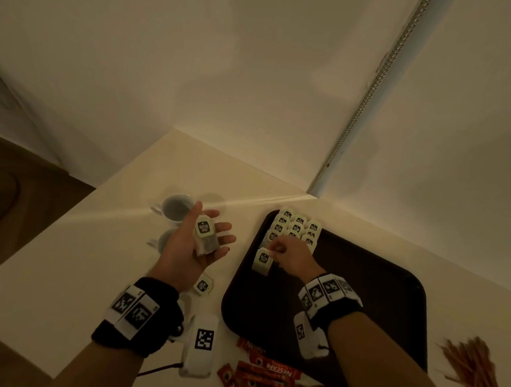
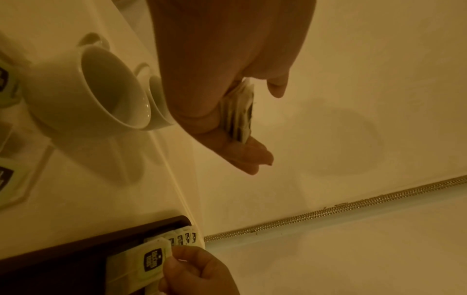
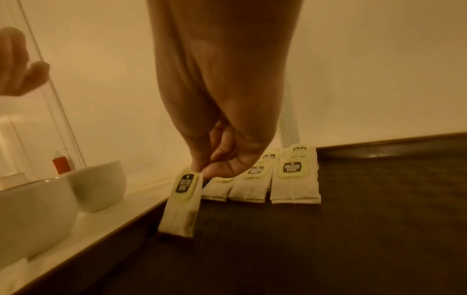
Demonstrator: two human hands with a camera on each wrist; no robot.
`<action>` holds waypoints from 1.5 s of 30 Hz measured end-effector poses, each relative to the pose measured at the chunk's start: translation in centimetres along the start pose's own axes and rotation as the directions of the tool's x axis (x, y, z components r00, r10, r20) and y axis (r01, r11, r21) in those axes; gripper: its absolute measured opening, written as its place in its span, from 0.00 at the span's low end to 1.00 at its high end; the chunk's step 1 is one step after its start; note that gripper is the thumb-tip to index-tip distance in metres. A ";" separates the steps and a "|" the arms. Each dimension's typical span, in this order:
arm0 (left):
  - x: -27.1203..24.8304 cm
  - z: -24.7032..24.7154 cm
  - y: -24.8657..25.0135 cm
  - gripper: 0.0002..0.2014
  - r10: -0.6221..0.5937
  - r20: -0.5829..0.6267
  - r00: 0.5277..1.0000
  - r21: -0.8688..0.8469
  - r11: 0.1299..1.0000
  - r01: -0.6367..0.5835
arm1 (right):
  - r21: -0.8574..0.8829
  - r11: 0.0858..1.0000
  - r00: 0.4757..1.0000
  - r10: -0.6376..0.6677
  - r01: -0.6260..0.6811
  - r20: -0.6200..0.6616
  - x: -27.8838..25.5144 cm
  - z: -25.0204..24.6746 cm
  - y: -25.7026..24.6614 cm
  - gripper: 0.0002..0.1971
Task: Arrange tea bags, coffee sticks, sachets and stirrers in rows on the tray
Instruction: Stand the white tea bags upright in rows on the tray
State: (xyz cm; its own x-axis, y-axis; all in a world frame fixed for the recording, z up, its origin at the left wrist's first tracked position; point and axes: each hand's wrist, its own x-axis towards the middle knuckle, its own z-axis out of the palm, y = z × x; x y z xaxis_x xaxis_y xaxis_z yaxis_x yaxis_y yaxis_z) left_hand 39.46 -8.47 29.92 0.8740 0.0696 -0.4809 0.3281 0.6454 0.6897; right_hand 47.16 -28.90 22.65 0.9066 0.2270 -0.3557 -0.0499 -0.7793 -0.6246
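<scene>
1. Tea bag (image 1: 262, 260) pinched by its tag between thumb and fingers (image 3: 202, 162) of the right hand (image 1: 293, 256); its lower end is at the floor of the tray (image 1: 362, 297), near the left rim, just in front of the laid rows. Whether it touches yet, cannot tell.
2. Laid tea bags (image 1: 296, 228) fill the tray's far left corner in short overlapping rows, tags up. Rest of the tray floor is bare.
3. Left hand (image 1: 194, 243) is palm up over the worktop (image 1: 84, 270), fingers loosely spread, carrying a small stack of tea bags (image 1: 206, 235).
4. One loose tea bag (image 1: 203, 285) lies on the worktop just left of the tray.
5. Coffee sticks (image 1: 273, 382) are heaped on the worktop at the tray's near edge; stirrers (image 1: 477, 373) are piled to its right. None of either on the tray.
6. Two white cups (image 2: 101, 89) stand beyond the left hand.
7. Judgement: tea-bag rows partly done; coffee sticks and stirrers not started; no sachets clearly visible.
</scene>
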 end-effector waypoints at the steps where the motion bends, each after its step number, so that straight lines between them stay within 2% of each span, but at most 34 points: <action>1: 0.2 0.0 0.0 0.20 -0.012 0.003 1.000 -0.013 1.000 0.012 | 0.007 1.000 1.000 0.019 -0.019 -0.025 0.4 0.2 0.1 0.09; 6: 0.9 -0.2 0.0 0.23 -0.054 0.027 0.998 -0.064 0.996 0.055 | 0.043 0.996 0.987 0.084 -0.079 -0.134 2.3 0.3 0.6 0.08; 14: 1.2 -0.1 0.1 0.30 -0.086 0.071 0.994 -0.039 0.995 0.089 | -0.006 0.994 0.979 0.109 -0.111 -0.174 4.0 0.4 1.0 0.08; 16: 1.3 -0.2 0.1 0.32 -0.112 0.086 0.990 -0.022 0.993 0.114 | -0.003 0.995 0.972 0.095 -0.098 -0.216 3.8 0.3 0.5 0.08; 18: 1.4 -0.2 0.2 0.34 -0.138 0.099 0.985 0.010 0.990 0.138 | 0.069 0.998 0.951 0.017 0.004 -0.309 3.2 -0.2 -1.0 0.07; 20: 1.3 0.0 0.2 0.36 -0.161 0.112 0.981 0.056 0.986 0.156 | 0.176 0.955 0.914 -0.162 0.240 -0.371 1.8 -1.0 -3.8 0.06; 21: 1.3 0.2 0.2 0.37 -0.169 0.117 0.979 0.081 0.984 0.160 | 0.194 0.909 0.889 -0.283 0.368 -0.360 0.8 -1.5 -5.4 0.08; 23: 1.0 0.8 0.3 0.37 -0.171 0.128 0.977 0.112 0.981 0.157 | 0.169 0.822 0.832 -0.499 0.543 -0.242 -1.2 -2.3 -8.1 0.15; 25: 0.7 1.4 0.4 0.36 -0.165 0.165 0.972 0.112 0.983 0.148 | 0.039 0.774 0.772 -0.623 0.632 -0.127 -2.4 -2.6 -9.9 0.23; 27: 0.5 1.9 0.7 0.35 -0.160 0.206 0.965 0.097 0.985 0.143 | -0.109 0.745 0.739 -0.667 0.658 -0.092 -2.8 -2.9 -10.4 0.25; 29: 0.4 2.3 1.0 0.34 -0.151 0.236 0.960 0.095 0.987 0.131 | -0.125 0.748 0.739 -0.663 0.651 -0.119 -3.0 -3.3 -10.6 0.24; 34: 0.0 3.1 1.3 0.27 -0.115 0.310 0.944 0.089 0.992 0.091 | -0.021 0.750 0.727 -0.646 0.661 -0.232 -3.9 -4.9 -11.0 0.19; 38: -0.3 3.4 1.2 0.28 -0.096 0.307 0.947 0.088 0.994 0.072 | 0.086 0.784 0.762 -0.563 0.615 -0.321 -4.7 -6.1 -11.3 0.07; 41: -0.6 3.6 1.2 0.26 -0.008 0.293 0.956 0.046 0.999 -0.006 | 0.144 0.784 0.768 -0.523 0.603 -0.369 -5.5 -7.8 -12.1 0.03; 45: -1.2 4.4 1.5 0.16 0.159 0.283 0.946 -0.018 0.987 -0.161 | 0.083 0.762 0.725 -0.567 0.642 -0.391 -6.7 -10.2 -13.8 0.03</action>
State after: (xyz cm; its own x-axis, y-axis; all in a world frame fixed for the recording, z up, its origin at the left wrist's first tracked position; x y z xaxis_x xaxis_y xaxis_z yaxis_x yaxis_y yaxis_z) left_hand 40.51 -10.93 33.91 0.9803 -0.0467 -0.1917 0.1768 0.6394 0.7483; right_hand 46.05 -25.69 40.76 0.8493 0.3781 0.3685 0.5089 -0.4000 -0.7623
